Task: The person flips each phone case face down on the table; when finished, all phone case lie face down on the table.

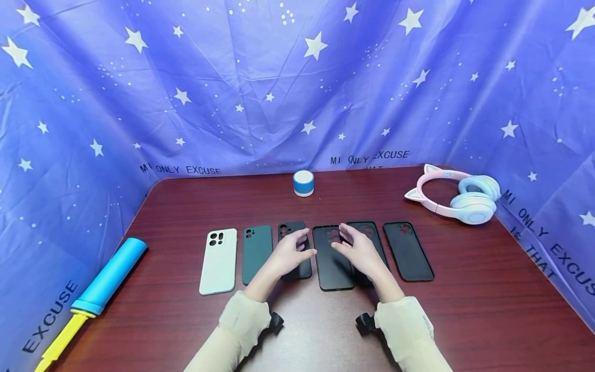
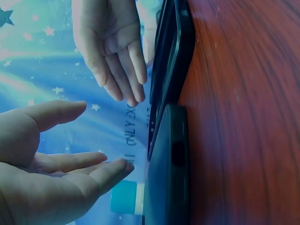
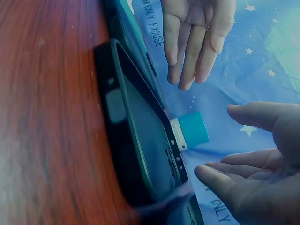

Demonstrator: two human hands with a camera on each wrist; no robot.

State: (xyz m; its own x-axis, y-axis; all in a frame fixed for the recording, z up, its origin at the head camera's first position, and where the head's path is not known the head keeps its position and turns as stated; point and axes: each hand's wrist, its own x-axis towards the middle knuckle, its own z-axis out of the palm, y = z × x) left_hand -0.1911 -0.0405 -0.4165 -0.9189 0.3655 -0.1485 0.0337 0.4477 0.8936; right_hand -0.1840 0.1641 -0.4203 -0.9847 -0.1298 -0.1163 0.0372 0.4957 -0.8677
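Several phone cases lie in a row across the table. From the left come a white case (image 1: 217, 268), a dark green case (image 1: 256, 253) and a dark case (image 1: 304, 267) partly covered by my left hand (image 1: 289, 252). Right of it, a black case (image 1: 333, 268) lies with its hollow side up. My right hand (image 1: 360, 251) is over the neighbouring black case (image 1: 378, 243) and hides part of it. Another black case (image 1: 409, 256) ends the row. Both hands hold nothing; their fingers are loosely extended and palms face each other, as the left wrist view shows.
A blue and white cylinder (image 1: 303, 184) stands at the back middle. Cat-ear headphones (image 1: 474, 209) lie at the back right. On the left is a blue hand pump (image 1: 111, 274) with a yellow handle. A starry curtain (image 1: 260, 77) surrounds the table (image 1: 488, 310).
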